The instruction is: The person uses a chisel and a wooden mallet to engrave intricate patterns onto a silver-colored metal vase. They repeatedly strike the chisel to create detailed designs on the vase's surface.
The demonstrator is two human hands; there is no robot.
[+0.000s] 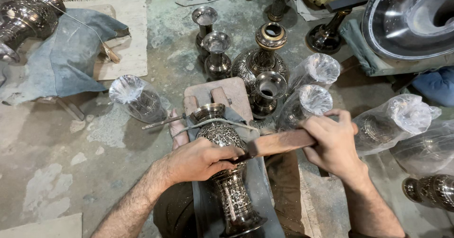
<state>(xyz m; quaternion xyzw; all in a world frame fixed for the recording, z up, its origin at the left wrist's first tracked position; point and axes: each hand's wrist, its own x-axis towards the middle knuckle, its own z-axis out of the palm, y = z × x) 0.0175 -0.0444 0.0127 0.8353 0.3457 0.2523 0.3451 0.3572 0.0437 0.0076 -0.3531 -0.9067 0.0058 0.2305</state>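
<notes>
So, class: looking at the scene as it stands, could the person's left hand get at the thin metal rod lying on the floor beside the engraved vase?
Probably yes. The left hand rests on the engraved vase, and the thin metal rod lies just up-left of it on open floor with nothing between them, though the hand would have to let go of the vase.

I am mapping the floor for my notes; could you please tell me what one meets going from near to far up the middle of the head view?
Engraved vase lying on its side → left hand on it → wooden block → small upright vase → large brass-collared vase → dark vase at the top edge.
</notes>
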